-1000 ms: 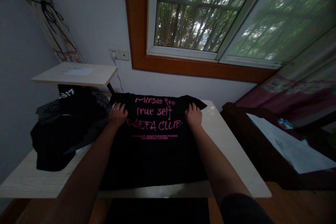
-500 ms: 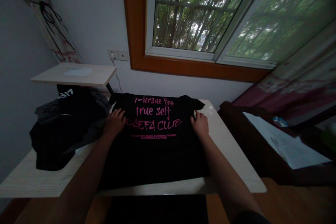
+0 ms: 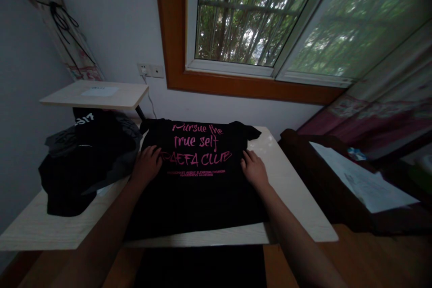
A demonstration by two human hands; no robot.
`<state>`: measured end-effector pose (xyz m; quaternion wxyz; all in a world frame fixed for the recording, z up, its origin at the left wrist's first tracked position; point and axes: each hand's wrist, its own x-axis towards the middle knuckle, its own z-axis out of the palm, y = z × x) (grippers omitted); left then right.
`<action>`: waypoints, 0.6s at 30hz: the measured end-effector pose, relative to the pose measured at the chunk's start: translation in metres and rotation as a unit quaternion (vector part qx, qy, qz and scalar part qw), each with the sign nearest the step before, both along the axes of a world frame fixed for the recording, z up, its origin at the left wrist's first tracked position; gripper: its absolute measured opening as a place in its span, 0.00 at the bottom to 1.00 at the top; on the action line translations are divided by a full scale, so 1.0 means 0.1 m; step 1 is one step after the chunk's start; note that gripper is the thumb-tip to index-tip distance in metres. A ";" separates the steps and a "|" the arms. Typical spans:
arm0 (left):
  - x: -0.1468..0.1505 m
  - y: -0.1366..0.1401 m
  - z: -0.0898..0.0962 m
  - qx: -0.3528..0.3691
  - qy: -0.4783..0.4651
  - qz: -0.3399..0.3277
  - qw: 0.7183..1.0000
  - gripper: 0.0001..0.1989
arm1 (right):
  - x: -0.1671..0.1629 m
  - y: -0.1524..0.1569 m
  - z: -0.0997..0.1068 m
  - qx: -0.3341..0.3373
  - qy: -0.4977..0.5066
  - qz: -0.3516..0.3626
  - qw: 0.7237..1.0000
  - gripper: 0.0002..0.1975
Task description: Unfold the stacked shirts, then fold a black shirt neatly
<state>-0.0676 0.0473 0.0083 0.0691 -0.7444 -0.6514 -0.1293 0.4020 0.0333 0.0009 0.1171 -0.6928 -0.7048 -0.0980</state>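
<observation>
**2 bare hands (image 3: 147, 162) palm-down on black T-shirt (image 3: 199, 204), 1 at each side**

Left hand: fingers extended, loosely spread, resting on shirt's left side, next to the pink print (image 3: 197, 158). Right hand (image 3: 254, 168): fingers lightly spread over shirt's right edge, level with the print's lower lines. Neither pinches fabric; both just lie on it. Thumbs hard to see.

Shirt lies spread out on pale wood-look table (image 3: 300, 211), mid-table, between the forearms; collar end toward wall, hem near table's front edge. Right sleeve sticks out at far corner. Print: 3 big script lines, "Pursue the / true self / PAEFA CLUB", 2 small lines under.

Left of shirt, close to left forearm: heap of black and grey clothes (image 3: 91, 157), white marking on 1 piece. Part of it sits under raised shelf (image 3: 67, 94); white paper label (image 3: 100, 92) on top of shelf.

Behind: wall sockets (image 3: 150, 70) with white cable (image 3: 151, 101) plugged in, window (image 3: 246, 22) in orange-brown wood frame (image 3: 243, 87), trees outside. Tied curtain (image 3: 64, 27) at left, pink-and-pale curtain (image 3: 381, 103) at right. Right of table, apart from it: dark brown furniture (image 3: 324, 189), large white sheet (image 3: 357, 180) on it.
</observation>
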 end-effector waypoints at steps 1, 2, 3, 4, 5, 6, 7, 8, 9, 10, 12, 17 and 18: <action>0.00 0.03 0.00 0.000 0.003 -0.003 1.000 0.25 | -0.01 0.01 0.01 -0.004 0.000 -0.004 1.000 0.25; 0.00 0.07 0.00 0.000 0.005 -0.007 1.000 0.25 | -0.01 0.03 0.02 -0.008 -0.001 -0.007 1.000 0.25; -0.01 0.11 0.00 0.002 0.006 -0.010 1.000 0.25 | -0.02 0.06 0.02 -0.011 -0.001 -0.009 1.000 0.25; -0.01 0.16 -0.01 0.005 0.005 -0.011 1.000 0.25 | -0.03 0.08 0.03 -0.013 -0.002 -0.010 1.000 0.24; -0.01 0.20 -0.02 0.010 0.003 -0.012 1.000 0.25 | -0.04 0.11 0.04 -0.013 -0.002 -0.011 1.000 0.24; -0.01 0.25 -0.03 0.013 0.002 -0.013 1.000 0.25 | -0.04 0.14 0.04 -0.012 -0.002 -0.013 1.000 0.24; -0.01 0.29 -0.03 0.016 0.001 -0.014 1.000 0.25 | -0.05 0.17 0.04 -0.011 -0.001 -0.014 1.000 0.25; -0.01 0.34 -0.04 0.018 0.000 -0.017 1.000 0.26 | -0.06 0.20 0.04 -0.010 -0.001 -0.015 1.000 0.25; -0.01 0.38 -0.04 0.020 -0.002 -0.020 1.000 0.26 | -0.06 0.23 0.04 -0.010 0.000 -0.017 1.000 0.25; 0.00 0.43 -0.05 0.021 -0.004 -0.024 0.999 0.26 | -0.06 0.27 0.03 -0.011 0.001 -0.018 1.000 0.25; 0.01 0.52 -0.05 0.023 -0.012 -0.029 0.999 0.26 | -0.06 0.33 0.02 -0.012 0.003 -0.025 1.000 0.25; 0.03 0.76 -0.07 0.013 -0.023 -0.027 0.999 0.27 | -0.06 0.47 0.00 -0.010 0.012 -0.033 0.999 0.25; 0.03 0.81 -0.08 0.009 -0.023 -0.027 0.999 0.27 | -0.06 0.50 0.00 -0.009 0.014 -0.032 0.999 0.25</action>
